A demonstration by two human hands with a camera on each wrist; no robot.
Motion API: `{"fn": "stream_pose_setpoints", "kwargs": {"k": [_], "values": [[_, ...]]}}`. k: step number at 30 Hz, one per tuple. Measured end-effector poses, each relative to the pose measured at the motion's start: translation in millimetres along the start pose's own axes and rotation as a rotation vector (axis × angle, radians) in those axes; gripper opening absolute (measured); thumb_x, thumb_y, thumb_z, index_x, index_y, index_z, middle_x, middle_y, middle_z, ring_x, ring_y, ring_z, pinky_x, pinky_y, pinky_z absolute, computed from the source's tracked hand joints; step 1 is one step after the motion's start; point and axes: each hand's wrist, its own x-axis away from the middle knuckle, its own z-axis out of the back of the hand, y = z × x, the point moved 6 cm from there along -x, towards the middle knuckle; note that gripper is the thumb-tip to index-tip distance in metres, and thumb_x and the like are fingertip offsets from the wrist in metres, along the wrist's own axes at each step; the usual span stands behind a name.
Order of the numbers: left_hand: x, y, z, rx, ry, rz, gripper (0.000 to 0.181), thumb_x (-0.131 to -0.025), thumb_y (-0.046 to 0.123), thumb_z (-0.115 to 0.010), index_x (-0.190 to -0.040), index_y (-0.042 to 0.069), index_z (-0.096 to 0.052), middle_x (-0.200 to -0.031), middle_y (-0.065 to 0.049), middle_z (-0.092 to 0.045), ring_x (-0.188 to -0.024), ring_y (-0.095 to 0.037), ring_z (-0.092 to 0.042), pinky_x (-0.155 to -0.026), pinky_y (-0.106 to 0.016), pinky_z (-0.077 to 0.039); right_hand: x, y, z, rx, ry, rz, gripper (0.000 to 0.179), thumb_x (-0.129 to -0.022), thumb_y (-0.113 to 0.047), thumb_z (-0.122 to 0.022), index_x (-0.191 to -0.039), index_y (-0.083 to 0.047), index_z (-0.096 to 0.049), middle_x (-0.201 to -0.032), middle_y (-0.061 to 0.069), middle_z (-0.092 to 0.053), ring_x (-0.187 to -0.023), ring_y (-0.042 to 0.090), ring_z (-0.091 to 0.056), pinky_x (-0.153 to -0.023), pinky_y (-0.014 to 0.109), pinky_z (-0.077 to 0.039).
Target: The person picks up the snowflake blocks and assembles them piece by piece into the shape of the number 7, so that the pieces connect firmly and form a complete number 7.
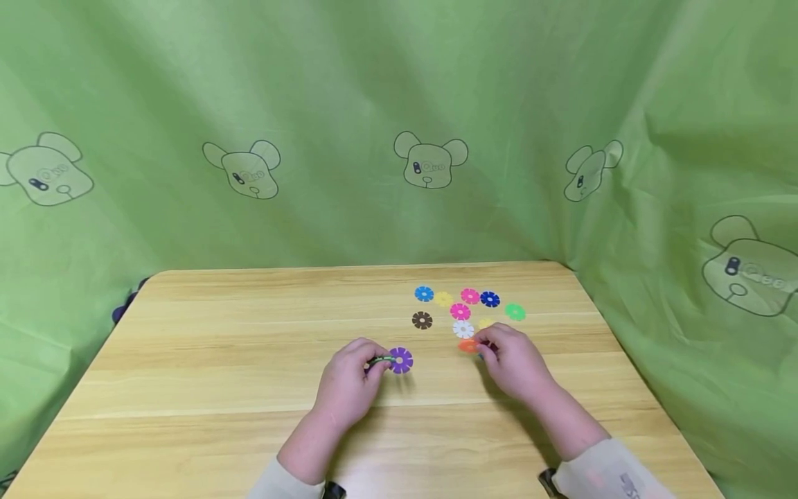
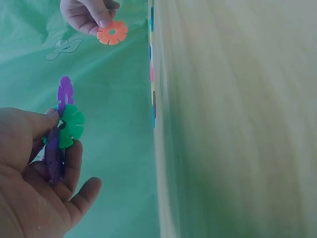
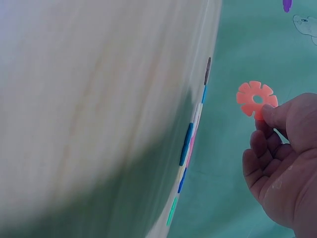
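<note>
My left hand (image 1: 350, 381) grips a small joined set of slotted plastic discs above the table. A green disc (image 2: 73, 126) sits in its middle, with a purple disc (image 1: 401, 360) slotted on one side and a dark purple disc (image 2: 54, 153) between the fingers and palm. Over to the right, my right hand (image 1: 514, 364) pinches an orange slotted disc (image 3: 256, 99) by its edge between thumb and index finger. The orange disc is held apart from the joined discs. Part of a blue disc (image 3: 185, 144) shows on the table below the right hand.
Loose discs lie flat toward the back right of the wooden table (image 1: 218, 346), among them a brown disc (image 1: 422, 320), a white disc (image 1: 463, 329), a light blue disc (image 1: 424, 294) and a green disc (image 1: 515, 312). A green curtain (image 1: 343, 222) hangs behind and beside the table.
</note>
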Motion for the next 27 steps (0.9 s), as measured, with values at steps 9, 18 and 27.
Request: {"fn": "stream_pose_setpoints", "kwargs": {"k": [9,18,27], "values": [[-0.8,-0.4,-1.8,-0.001,-0.009,0.004,0.006,-0.097,0.015,-0.078,-0.101,0.012,-0.078,-0.105,0.002,-0.074,-0.099,-0.019,-0.072,-0.092,-0.042,-0.059,0.0,-12.0,-3.4,-0.011,-0.016,0.017,0.009,-0.095,0.001,-0.074,-0.101,-0.005,-0.076,-0.096,0.005,-0.071,-0.088,0.023,-0.068,-0.079,0.044,-0.061],[-3.4,0.6,-5.7,-0.018,-0.037,-0.002,0.006,-0.098,0.015,-0.077,-0.103,0.012,-0.078,-0.107,0.002,-0.074,-0.1,-0.019,-0.071,-0.093,-0.042,-0.059,0.2,-22.1,-9.4,-0.026,-0.024,0.044,0.01,-0.094,0.0,-0.075,-0.101,-0.008,-0.076,-0.098,0.003,-0.072,-0.09,0.022,-0.068,-0.083,0.045,-0.061],[-8.8,3.7,-9.3,-0.044,-0.066,-0.032,0.006,-0.097,0.014,-0.077,-0.103,0.011,-0.079,-0.107,-0.001,-0.074,-0.101,-0.02,-0.071,-0.094,-0.042,-0.059,-0.5,-30.9,-13.2,-0.038,-0.025,0.066,0.013,-0.093,0.0,-0.077,-0.098,-0.011,-0.076,-0.097,-0.001,-0.071,-0.089,0.017,-0.067,-0.082,0.041,-0.061]]}}
